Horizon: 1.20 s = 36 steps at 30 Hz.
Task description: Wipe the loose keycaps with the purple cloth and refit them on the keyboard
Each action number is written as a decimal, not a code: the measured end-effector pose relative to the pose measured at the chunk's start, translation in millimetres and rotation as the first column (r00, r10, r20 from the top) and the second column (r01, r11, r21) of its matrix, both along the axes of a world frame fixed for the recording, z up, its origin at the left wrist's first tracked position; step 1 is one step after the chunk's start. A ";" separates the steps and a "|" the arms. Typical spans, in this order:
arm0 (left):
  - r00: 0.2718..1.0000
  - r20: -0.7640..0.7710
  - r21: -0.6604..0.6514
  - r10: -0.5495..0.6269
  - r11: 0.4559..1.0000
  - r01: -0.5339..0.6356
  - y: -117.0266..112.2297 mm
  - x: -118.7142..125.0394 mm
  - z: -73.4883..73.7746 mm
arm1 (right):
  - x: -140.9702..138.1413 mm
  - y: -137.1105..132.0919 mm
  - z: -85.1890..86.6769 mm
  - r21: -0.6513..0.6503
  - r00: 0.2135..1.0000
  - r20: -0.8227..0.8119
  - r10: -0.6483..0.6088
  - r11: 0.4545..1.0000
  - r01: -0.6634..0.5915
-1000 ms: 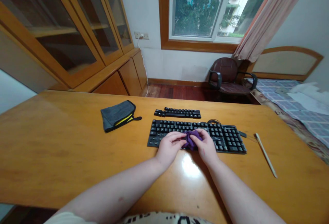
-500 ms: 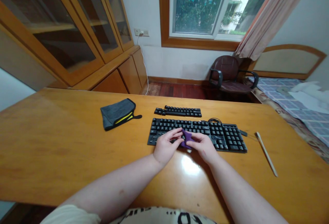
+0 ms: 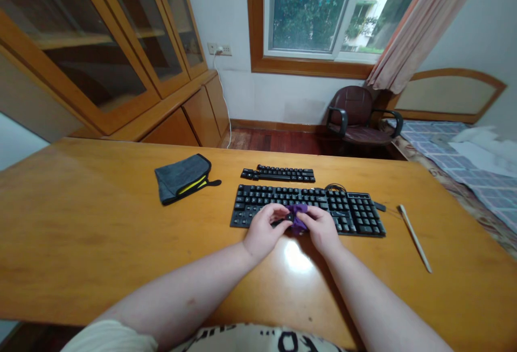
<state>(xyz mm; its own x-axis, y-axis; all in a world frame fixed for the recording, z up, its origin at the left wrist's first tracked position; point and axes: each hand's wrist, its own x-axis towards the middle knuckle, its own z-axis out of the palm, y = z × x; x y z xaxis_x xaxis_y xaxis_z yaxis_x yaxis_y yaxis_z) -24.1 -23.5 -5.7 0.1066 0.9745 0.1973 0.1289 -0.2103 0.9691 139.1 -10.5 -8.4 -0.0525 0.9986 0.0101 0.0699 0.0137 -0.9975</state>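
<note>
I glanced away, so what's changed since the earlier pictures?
The purple cloth, still in the right hand, went from a flatter fold to a bunch; by the left hand, a black piece, perhaps a keycap, shows more plainly. The keyboard, loose keys, gray cloth and pale stick stayed put.

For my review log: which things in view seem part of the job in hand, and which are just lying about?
Likely part of the job:
purple cloth, pinched in the right hand
keyboard, under the cloth and left hand
loose keys, probably

Seemingly lying about, untouched:
grey cloth
pale stick
chair
bed
</note>
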 end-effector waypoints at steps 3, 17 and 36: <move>0.999 -0.029 0.031 0.017 0.999 -0.016 -0.8 2.2 0.2 | -0.3 1.0 -3.1 0.070 0.999 0.013 -0.038 0.997 0.037; 0.999 -0.034 0.017 -0.016 1.000 0.016 -7.2 4.5 2.4 | -6.8 -0.1 2.9 -0.033 0.996 -0.039 -0.078 0.997 0.077; 0.951 -0.306 0.142 0.035 0.990 0.010 2.8 -11.2 18.4 | -4.1 0.7 -2.4 -0.108 0.975 -0.196 -0.103 0.991 0.083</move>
